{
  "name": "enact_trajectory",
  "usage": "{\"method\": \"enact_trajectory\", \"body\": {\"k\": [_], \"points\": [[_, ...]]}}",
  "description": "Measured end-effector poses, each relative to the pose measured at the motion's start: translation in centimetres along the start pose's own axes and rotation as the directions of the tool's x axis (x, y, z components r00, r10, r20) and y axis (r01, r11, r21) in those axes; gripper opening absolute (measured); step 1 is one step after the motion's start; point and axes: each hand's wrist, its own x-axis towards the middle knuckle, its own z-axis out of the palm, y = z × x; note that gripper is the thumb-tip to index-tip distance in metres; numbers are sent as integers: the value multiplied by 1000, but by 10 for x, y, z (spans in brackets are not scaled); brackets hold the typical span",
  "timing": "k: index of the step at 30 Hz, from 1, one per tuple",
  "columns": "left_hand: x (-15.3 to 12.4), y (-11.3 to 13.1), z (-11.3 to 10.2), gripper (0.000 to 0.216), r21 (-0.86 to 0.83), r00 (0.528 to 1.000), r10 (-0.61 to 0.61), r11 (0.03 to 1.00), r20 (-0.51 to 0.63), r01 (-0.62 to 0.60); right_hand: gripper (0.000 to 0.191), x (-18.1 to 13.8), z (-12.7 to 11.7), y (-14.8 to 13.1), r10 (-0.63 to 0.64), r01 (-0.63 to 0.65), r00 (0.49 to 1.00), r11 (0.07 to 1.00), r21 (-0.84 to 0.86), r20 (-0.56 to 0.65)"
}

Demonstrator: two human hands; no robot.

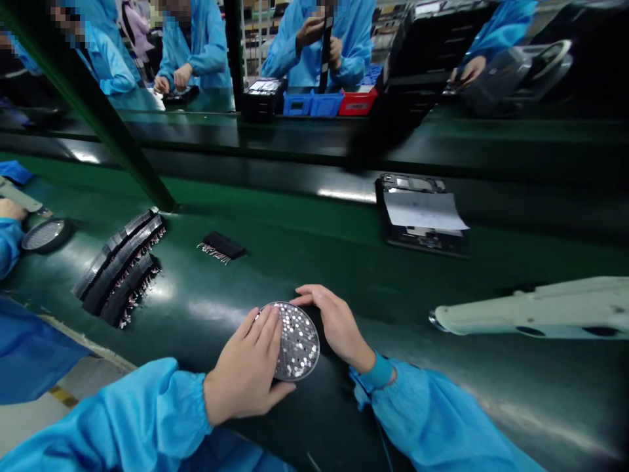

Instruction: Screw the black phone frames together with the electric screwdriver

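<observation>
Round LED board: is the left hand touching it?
Touching. The head view shows the left hand lying flat on the round LED board, its fingers covering the board's left part.

Overhead factory lighting falls evenly on a dark green conveyor belt [304, 262], leaving soft white glare patches near the centre and along the glossy far rail [344, 195]. The round LED board [297, 341] glints with small bright points. Shadows are faint and short under the hands. Wide-angle distortion bends the belt and the green post [98, 111] at the edges; the workers in the background are soft, and the corners darken.
</observation>
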Motion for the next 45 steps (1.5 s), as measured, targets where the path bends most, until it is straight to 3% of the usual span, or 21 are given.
{"method": "enact_trajectory", "body": {"k": [3,6,12,17,19,21,24,26,28,32,38,41,45], "points": [[-10,4,-3,71,6,1000,13,1000,-24,-13,56,0,1,1,-9,9,1000,1000,28,-2],[0,10,1,57,-59,988,93,993,-125,-101,53,-2,1,4,-23,23,1000,999,48,-8],[35,-10,6,30,-33,881,229,963,-413,-266,46,-3,1,8,-102,102,995,993,53,-6],[36,-33,3,18,-218,833,113,938,-542,-270,42,-4,-5,7,-165,165,986,986,5,5],[35,-41,2,12,-294,824,29,927,-566,-234,40,-7,-10,4,-232,239,968,967,-82,91],[34,-49,0,11,-379,822,-88,911,-563,-161,49,-14,-12,1,-320,379,914,894,-240,251],[33,-60,-1,23,-554,830,-264,830,-492,-64,87,-28,-8,-4,-350,568,808,678,-467,474],[32,-64,0,29,-676,840,-341,735,-421,-40,108,-35,-2,-7,-330,622,775,551,-556,539],[31,-67,2,30,-756,850,-382,654,-364,-29,116,-38,5,-8,-315,650,756,468,-599,574],[31,-72,6,29,-801,837,-429,598,-341,-19,108,-26,14,-7,-315,661,745,465,-589,587],[31,-78,5,24,-820,802,-510,571,-312,44,98,-30,11,-5,-294,450,893,520,-726,342],[29,-76,6,22,-828,834,-475,559,-281,39,96,-46,12,-5,-299,479,878,516,-710,374],[27,-73,7,26,-858,898,-416,505,-144,96,104,-50,16,-5,-328,542,840,488,-685,431]]}}
